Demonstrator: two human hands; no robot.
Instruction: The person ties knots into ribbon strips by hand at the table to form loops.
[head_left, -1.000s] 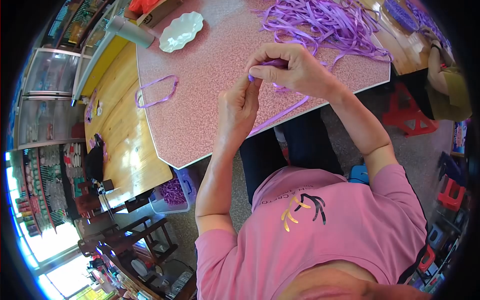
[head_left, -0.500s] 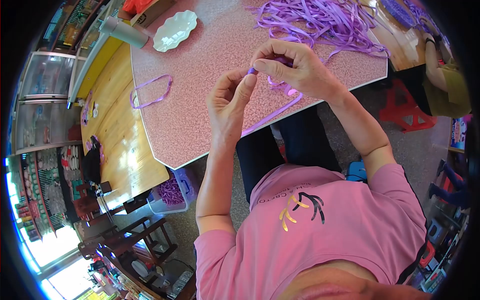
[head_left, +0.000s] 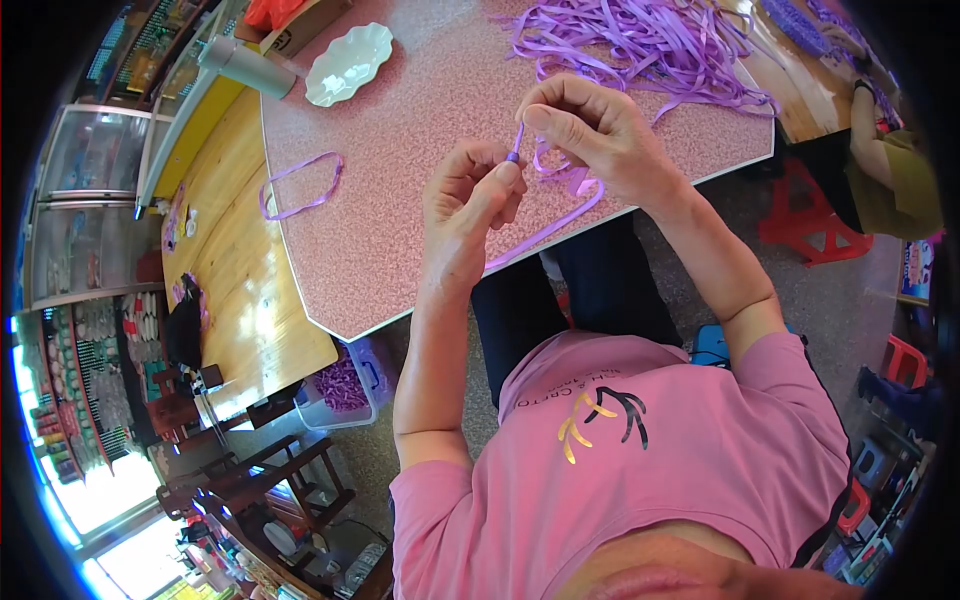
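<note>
Above the pink speckled table (head_left: 400, 200), my left hand (head_left: 470, 200) pinches a small dark purple piece (head_left: 513, 157) between thumb and fingers; whether it is a knot or a bead I cannot tell. A short length of purple ribbon (head_left: 519, 137) rises from it to my right hand (head_left: 590, 130), whose thumb and forefinger are closed on it. More of the lilac ribbon (head_left: 560, 222) loops below my right hand and trails along the table's front edge. A separate ribbon loop (head_left: 302, 186) lies at the table's left side.
A heap of lilac ribbons (head_left: 630, 45) lies at the back right. A white scalloped dish (head_left: 350, 64) and a grey tumbler (head_left: 246, 66) are at the back left. Another person's arm (head_left: 868, 130) shows at far right, by a red stool (head_left: 815, 215). A plastic bin (head_left: 350, 385) stands below left.
My hands have moved slightly apart, the right up and to the right, the left a little down. A stretch of ribbon now shows between them above the dark purple piece.
</note>
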